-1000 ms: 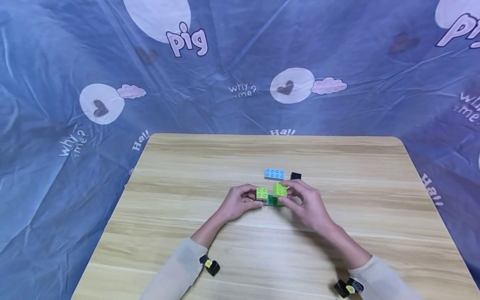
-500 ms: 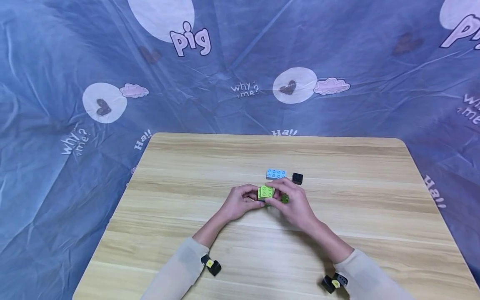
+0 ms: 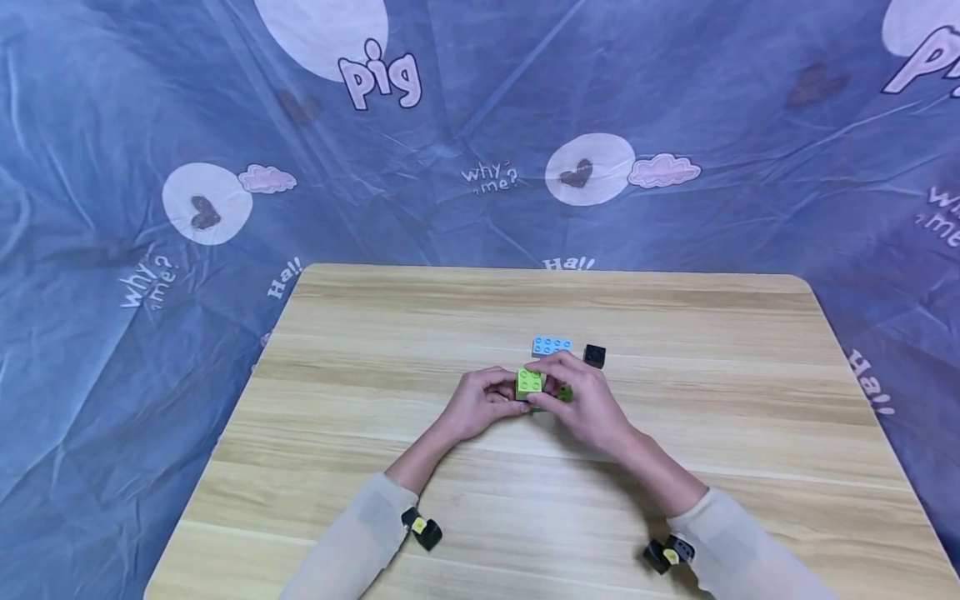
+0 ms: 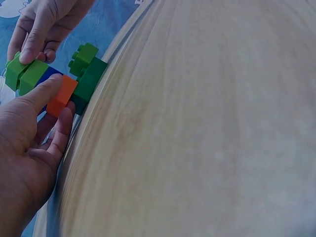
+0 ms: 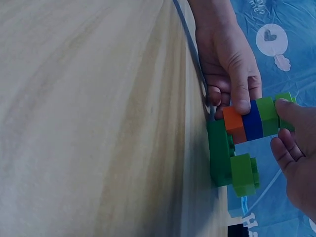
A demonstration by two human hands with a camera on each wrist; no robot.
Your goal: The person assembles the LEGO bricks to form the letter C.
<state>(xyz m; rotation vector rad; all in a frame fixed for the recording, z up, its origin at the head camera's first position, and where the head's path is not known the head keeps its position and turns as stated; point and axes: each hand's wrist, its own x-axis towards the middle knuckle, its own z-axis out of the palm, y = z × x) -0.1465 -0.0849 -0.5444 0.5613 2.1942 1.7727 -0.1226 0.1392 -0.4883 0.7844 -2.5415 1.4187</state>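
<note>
A dark green base brick point(image 5: 218, 153) stands on the table, with a lime green brick point(image 5: 243, 175) on one end. From its other end rises a column: an orange brick point(image 5: 234, 124), a dark blue brick point(image 5: 252, 121) and a lime green brick point(image 5: 267, 116). My left hand point(image 3: 474, 408) grips this column around the orange and blue bricks, thumb on one side. Between thumb and fingers, my right hand point(image 3: 588, 404) pinches another lime green brick point(image 4: 15, 74) at the column's top. It meets the brick below slightly askew; whether it is seated I cannot tell.
Beyond the hands lie a light blue brick point(image 3: 552, 347) with two rows of studs and a small black brick point(image 3: 595, 356). The wooden table point(image 3: 360, 333) ends at a blue printed cloth point(image 3: 420, 208) behind.
My right hand has moved left, carrying the lime green brick from over the base's right end onto the column's top. My left hand has kept its grip almost in place.
</note>
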